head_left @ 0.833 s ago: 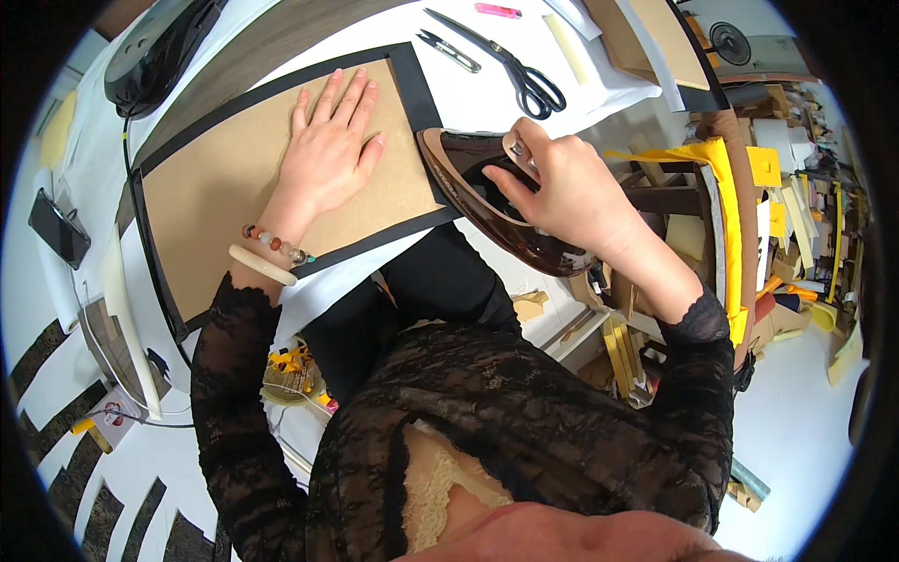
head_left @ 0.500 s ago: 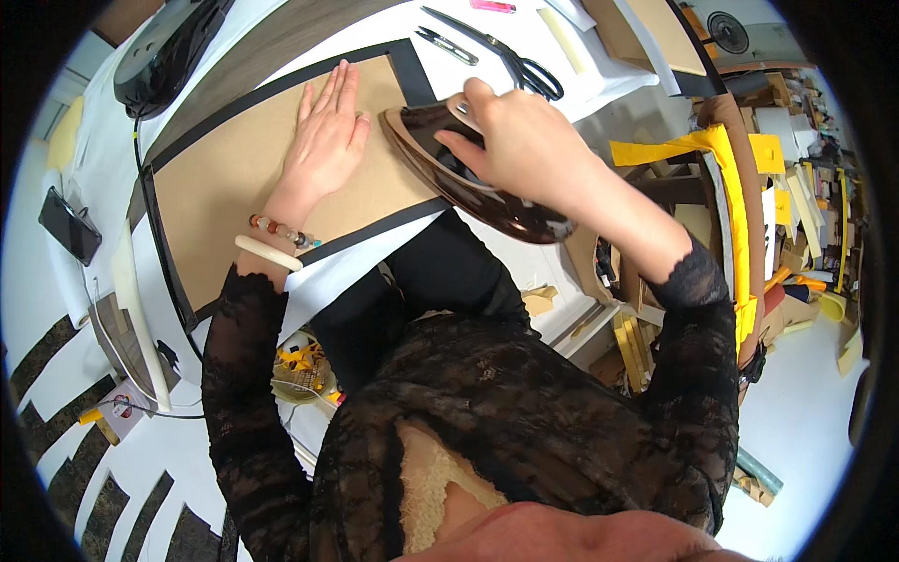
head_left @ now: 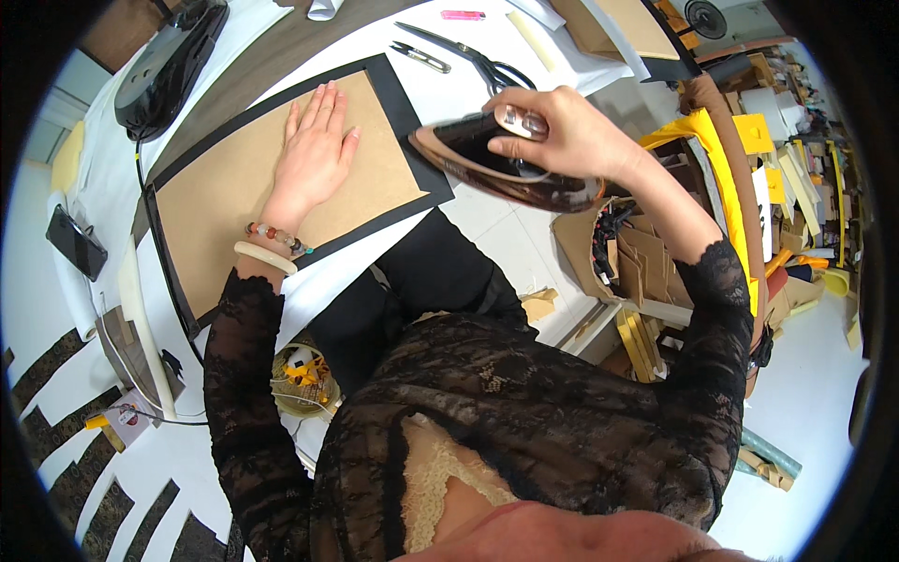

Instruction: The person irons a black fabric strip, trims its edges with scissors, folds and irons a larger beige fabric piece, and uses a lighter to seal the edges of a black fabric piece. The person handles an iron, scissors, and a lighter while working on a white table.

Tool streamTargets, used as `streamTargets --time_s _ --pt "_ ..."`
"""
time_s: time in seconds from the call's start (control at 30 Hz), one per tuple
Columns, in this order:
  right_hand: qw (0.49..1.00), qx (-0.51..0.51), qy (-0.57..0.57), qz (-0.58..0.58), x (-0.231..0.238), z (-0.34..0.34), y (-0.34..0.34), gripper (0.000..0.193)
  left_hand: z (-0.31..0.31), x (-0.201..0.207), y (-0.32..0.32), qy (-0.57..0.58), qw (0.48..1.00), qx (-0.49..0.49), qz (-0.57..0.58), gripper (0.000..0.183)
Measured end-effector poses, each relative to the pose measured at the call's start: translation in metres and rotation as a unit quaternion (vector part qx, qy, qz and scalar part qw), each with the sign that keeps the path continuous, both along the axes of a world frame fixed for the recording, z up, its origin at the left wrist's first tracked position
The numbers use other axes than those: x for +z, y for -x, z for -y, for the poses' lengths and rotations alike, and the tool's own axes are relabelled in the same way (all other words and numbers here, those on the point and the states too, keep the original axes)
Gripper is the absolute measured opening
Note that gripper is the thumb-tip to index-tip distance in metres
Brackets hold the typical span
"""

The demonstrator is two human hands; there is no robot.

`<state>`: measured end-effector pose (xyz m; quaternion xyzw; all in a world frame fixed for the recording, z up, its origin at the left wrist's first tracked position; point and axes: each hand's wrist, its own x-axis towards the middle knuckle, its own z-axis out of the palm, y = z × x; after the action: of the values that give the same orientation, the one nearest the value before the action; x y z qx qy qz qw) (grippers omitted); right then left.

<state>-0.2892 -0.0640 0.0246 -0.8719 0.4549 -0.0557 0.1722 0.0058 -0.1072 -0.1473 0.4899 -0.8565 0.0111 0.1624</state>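
Already, black edging point(head_left: 395, 108) frames the tan board point(head_left: 225, 197) on its visible sides; whether any pressing remains doesn't show. Your left hand point(head_left: 314, 159) lies on the board, fingers slightly parted; your right hand point(head_left: 571, 136) wraps its fingers around the iron point(head_left: 501, 180) at the board's right border

Black scissors point(head_left: 479, 60), snips point(head_left: 420, 58) beside them, pink object point(head_left: 463, 15), dark phone point(head_left: 77, 242), yellow scraps point(head_left: 305, 372) in a container point(head_left: 302, 406)

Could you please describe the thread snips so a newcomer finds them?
On the white table cover, past the far right corner of the brown board under the left hand, lie large black scissors. The thread snips lie between board and scissors, shorter and without big finger loops.
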Motion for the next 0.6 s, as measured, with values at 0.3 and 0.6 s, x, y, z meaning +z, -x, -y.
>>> streamTargets --time_s 0.3,0.6 --pt "0.994 0.006 -0.050 -0.097 -0.002 -0.015 -0.035 0.030 0.000 0.001 0.000 -0.003 1.000 0.009 0.014 0.056" --pt "0.994 -0.058 0.014 -0.089 -0.016 0.010 -0.047 0.032 -0.003 0.007 0.000 -0.020 1.000 0.001 -0.006 0.055"
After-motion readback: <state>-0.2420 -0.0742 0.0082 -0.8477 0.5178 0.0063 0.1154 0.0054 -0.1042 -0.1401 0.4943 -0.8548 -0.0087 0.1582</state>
